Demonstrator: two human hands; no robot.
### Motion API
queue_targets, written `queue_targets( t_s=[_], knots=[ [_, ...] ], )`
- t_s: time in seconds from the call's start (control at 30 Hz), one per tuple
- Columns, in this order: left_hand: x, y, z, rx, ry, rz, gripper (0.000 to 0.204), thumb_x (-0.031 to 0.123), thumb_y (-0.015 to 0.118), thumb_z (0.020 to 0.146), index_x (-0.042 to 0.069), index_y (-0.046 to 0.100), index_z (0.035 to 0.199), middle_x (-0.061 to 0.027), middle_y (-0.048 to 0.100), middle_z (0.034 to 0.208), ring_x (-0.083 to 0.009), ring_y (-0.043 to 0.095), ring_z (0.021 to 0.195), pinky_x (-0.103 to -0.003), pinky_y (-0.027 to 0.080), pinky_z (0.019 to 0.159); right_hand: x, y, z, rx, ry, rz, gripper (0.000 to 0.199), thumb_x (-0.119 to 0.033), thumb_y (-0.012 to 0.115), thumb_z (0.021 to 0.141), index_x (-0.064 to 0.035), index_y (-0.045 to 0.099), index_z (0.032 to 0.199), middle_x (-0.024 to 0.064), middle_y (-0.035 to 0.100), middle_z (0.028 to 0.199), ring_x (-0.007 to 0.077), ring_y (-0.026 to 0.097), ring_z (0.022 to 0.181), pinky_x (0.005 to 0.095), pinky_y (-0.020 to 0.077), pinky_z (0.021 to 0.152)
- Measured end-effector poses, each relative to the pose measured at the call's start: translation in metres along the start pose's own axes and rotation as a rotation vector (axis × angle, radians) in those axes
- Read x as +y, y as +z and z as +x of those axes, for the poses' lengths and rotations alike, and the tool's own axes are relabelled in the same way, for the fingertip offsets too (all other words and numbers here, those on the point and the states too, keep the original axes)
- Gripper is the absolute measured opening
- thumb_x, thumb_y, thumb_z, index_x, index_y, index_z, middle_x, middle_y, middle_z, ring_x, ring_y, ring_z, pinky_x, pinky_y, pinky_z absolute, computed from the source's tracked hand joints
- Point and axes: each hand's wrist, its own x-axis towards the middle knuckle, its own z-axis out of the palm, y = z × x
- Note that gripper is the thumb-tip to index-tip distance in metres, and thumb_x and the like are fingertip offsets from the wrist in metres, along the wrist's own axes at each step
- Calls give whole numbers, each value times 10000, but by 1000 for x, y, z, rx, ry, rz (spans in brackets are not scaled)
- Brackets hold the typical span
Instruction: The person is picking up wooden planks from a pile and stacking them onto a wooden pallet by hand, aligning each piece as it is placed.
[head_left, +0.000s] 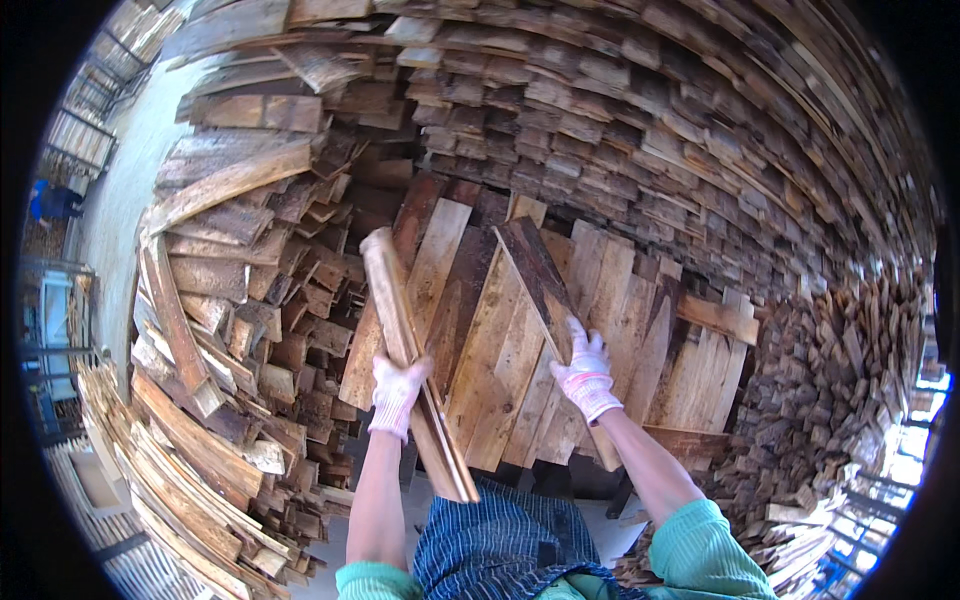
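Note:
Both hands wear pale pink-white knitted gloves. My left hand [397, 388] is closed around a narrow stack of light wooden boards [402, 310], held tilted with its far end to the left. In my right hand [583, 372] is a single board [532, 262], dark brown at its far end, with the near end slanting down past my wrist. Below both hands lies a layer of planks [490, 370] set side by side, pale and dark mixed. A short board [718, 318] rests crosswise on the right side of this layer.
Tall stacks of weathered boards [600, 110] rise behind the planks. Another pile [225, 250] stands on the left, with loose boards leaning on it. Stacked board ends [830, 380] fill the right. A grey floor strip [140, 180] runs at far left, near a person in blue [50, 202].

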Motion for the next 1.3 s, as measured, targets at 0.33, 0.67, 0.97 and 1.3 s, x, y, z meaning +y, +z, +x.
queue_targets(
  t_s=[0.33, 0.67, 0.97, 1.3],
  knots=[
    [-232, -27, -139, -430, -394, -1166, 637, 193, 824, 827, 19, 469, 1326, -255, 601, 1226, -459, 586, 1200, -716, 498, 987, -120, -75, 141, -156, -471, -411, 892, -201, 771, 877, -400, 286, 1598, 252, 307, 1609, 478, 356, 1440, 554, 313, 1205],
    [-226, 55, -65, -516, -632, -1412, 544, 55, 724, 892, -28, 500, 1381, -187, 609, 1335, -379, 610, 1209, -603, 486, 1062, -134, -63, 185, -227, -442, -572, 923, -212, 766, 862, -450, 256, 1594, 257, 309, 1604, 496, 348, 1442, 501, 323, 1213],
    [-243, 48, -99, -462, -596, -1208, 553, 137, 768, 866, -39, 532, 1335, -186, 619, 1301, -379, 603, 1218, -612, 486, 1063, -104, -48, 197, -162, -548, -462, 850, -245, 749, 887, -419, 303, 1590, 259, 284, 1621, 496, 331, 1447, 556, 312, 1190],
    [-229, 124, -114, -485, -712, -1502, 537, 36, 703, 857, -15, 496, 1349, -178, 589, 1327, -387, 557, 1266, -597, 451, 1103, -43, -23, 68, -28, -708, -374, 655, -285, 653, 940, -284, 414, 1550, 243, 424, 1504, 474, 387, 1400, 611, 300, 1175]
  ],
)
